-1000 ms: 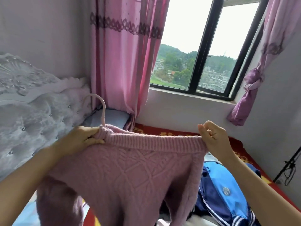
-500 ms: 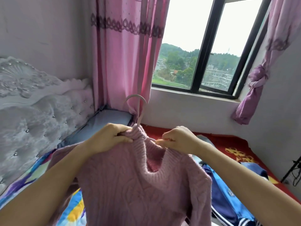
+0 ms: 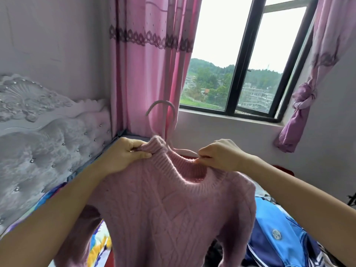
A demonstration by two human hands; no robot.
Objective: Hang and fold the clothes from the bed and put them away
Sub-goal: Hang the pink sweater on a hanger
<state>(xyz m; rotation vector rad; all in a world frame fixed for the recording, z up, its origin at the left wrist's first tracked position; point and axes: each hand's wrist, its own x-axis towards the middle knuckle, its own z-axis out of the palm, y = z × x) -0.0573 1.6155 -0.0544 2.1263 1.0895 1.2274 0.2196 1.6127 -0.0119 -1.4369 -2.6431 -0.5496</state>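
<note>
Step in hand: hanging. The pink sweater (image 3: pixel 173 209) is held up between the two hands, front towards the wearer, its body hanging below them over the bed. The left hand (image 3: pixel 125 157) pinches the bunched collar at its own side; the right hand (image 3: pixel 219 158) pinches the neck rib at the opposite shoulder. The hands are apart, with the neck opening slack between them. The hanger (image 3: pixel 163 116) hook rises from the collar just beside the left hand.

Judgement: the next move calls for seating both shoulders squarely on the hanger arms, then shifting one hand to the hook.

Against a second ago: the hands have drawn in from a wide stretch, and the hook has moved from the left hand's outer side to between the hands. A blue jacket (image 3: pixel 279 228) lies below the right forearm
</note>
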